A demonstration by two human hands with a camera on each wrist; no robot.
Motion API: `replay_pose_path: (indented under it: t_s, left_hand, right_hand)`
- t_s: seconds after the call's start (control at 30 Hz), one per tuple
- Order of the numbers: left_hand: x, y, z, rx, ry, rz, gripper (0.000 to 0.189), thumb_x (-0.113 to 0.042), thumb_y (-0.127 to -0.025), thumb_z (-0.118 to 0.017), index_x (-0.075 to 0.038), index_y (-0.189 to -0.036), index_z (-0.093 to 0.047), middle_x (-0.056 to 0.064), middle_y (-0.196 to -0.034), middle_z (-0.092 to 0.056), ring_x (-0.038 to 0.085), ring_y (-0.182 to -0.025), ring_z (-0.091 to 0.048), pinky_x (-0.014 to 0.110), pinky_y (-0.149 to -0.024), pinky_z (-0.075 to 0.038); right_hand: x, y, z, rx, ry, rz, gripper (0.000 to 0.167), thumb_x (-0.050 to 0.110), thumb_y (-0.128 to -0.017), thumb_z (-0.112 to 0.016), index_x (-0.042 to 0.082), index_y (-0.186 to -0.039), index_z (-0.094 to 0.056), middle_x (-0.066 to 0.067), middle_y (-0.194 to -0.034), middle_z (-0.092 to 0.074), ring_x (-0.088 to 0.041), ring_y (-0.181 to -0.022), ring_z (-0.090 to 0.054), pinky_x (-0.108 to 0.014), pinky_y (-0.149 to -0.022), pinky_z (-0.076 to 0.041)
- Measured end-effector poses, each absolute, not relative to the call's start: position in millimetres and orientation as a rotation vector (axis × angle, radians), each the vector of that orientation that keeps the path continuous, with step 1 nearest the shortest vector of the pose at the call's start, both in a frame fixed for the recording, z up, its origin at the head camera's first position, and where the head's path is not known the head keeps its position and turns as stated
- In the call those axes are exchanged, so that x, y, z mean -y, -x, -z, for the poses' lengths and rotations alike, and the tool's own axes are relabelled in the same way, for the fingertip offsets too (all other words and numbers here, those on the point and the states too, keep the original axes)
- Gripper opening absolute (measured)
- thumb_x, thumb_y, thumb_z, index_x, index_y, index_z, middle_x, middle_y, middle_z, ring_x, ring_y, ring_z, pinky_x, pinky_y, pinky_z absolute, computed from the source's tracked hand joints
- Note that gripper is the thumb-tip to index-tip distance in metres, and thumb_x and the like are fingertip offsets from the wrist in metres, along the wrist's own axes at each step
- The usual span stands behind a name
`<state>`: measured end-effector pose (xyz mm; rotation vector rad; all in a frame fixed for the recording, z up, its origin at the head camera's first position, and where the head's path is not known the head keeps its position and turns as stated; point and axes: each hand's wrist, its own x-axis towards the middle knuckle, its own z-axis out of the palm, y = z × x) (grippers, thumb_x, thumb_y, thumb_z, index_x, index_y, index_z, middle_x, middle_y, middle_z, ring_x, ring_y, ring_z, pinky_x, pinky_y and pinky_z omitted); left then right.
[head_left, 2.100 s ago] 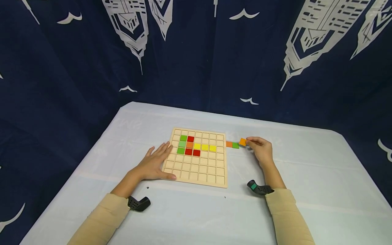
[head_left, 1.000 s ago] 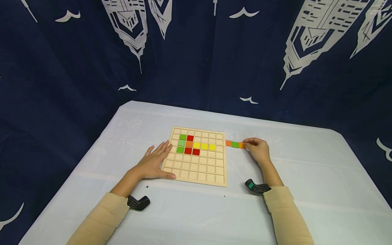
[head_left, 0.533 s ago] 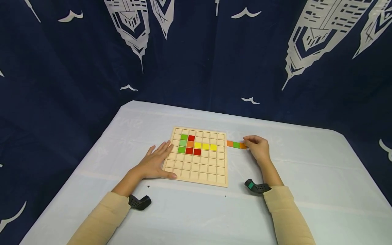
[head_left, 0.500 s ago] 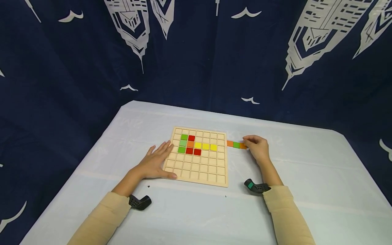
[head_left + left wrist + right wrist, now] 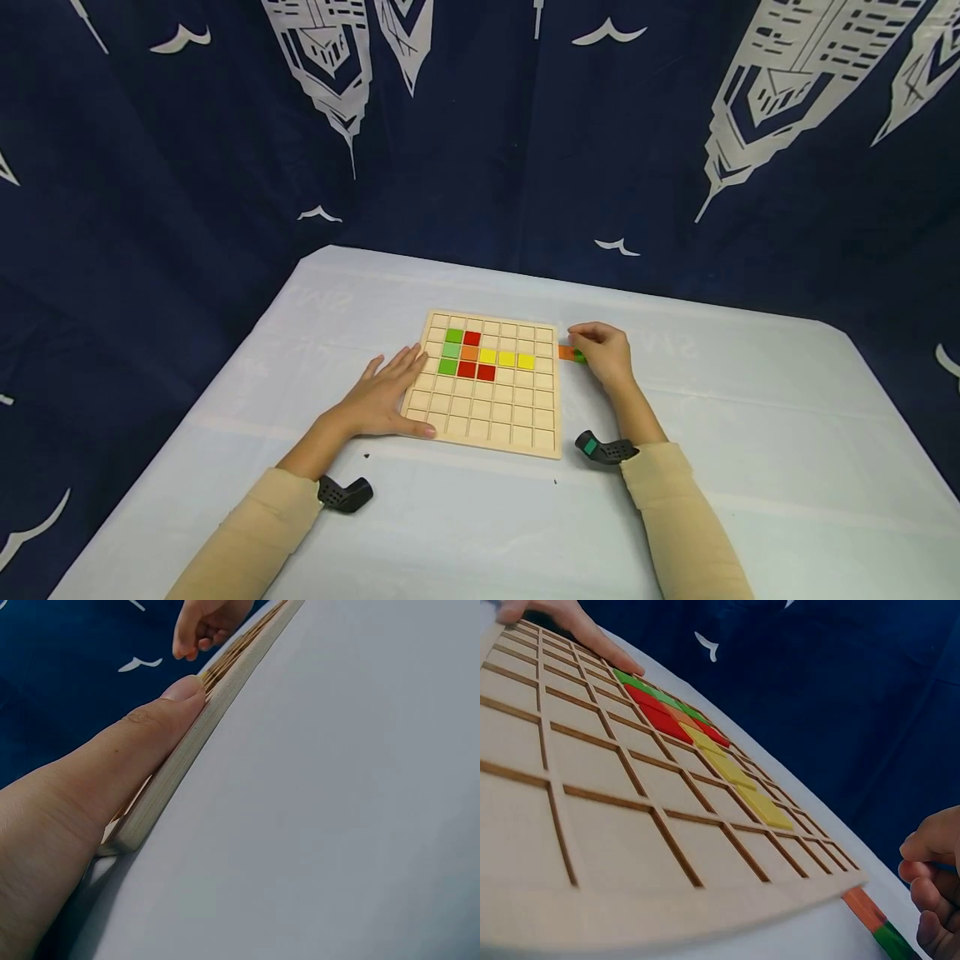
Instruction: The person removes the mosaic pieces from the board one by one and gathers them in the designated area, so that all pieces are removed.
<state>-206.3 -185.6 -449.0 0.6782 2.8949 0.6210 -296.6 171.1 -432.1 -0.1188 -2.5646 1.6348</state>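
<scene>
My left hand [image 5: 381, 402] rests spread along the left edge of a pale wooden grid board [image 5: 491, 410], its thumb [image 5: 154, 724] lying over the front edge. Set in the board's squares are green tiles [image 5: 447, 367], red tiles [image 5: 486, 372], an orange tile [image 5: 468, 353] and a row of yellow tiles [image 5: 507, 359]. Beyond the right edge, my right hand [image 5: 607, 354] hovers over a short row of tiles, fingers loosely curled, with nothing showing between them. Of that row, an orange tile [image 5: 864, 908] and a green tile [image 5: 892, 941] show; the hand hides the outer end.
A white cloth covers the table [image 5: 480, 533]. A dark blue curtain [image 5: 480, 167] with white prints hangs behind it. Black wrist devices sit on the left wrist [image 5: 345, 495] and the right wrist [image 5: 606, 448]. Small dark specks lie near the board's front edge.
My right hand has set an orange tile down at the row's outer end, then left it and moved left over the green tile. The left hand stays on the board.
</scene>
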Motion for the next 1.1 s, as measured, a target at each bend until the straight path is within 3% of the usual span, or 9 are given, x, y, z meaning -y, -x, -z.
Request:
replay_pose_path:
  t_s: [0.33,0.5,1.1]
  left_hand:
    - [185,207,449,-2.89,-0.678,-0.612,0.124,-0.075,-0.068,-0.069,-0.005,-0.156,-0.015,0.01,-0.163,-0.005,0.026,-0.149,-0.003,0.056,-0.115,0.001]
    - [185,207,448,-2.892,-0.685,-0.613,0.124,-0.075,-0.068,-0.069,-0.005,-0.156,-0.015,0.01,-0.163,-0.005,0.027,-0.149,-0.003,0.056,-0.115,0.001]
    - [187,208,451,-2.894,-0.692,-0.604,0.126,-0.075,-0.068,-0.069,-0.006,-0.157,-0.013,0.009,-0.163,-0.003,0.026,-0.149,-0.002,0.056,-0.115,0.001]
  right_hand:
    - [-149,298,434,2.501,-0.001,-1.753,0.019,0.009,-0.091,-0.066,-0.005,-0.103,-0.071,-0.011,-0.09,-0.067,-0.012,-0.072,-0.062,-0.018,-0.062,-0.052]
    - [-139,298,432,2.491,-0.022,-1.76,0.018,0.01,-0.091,-0.066,-0.003,-0.102,-0.072,-0.009,-0.088,-0.067,-0.012,-0.067,-0.061,-0.018,-0.057,-0.048]
    - [-103,300,437,2.491,-0.141,-1.846,0.018,0.009,-0.091,-0.066,-0.004,-0.102,-0.071,-0.01,-0.091,-0.067,-0.017,-0.08,-0.06,-0.02,-0.066,-0.049]
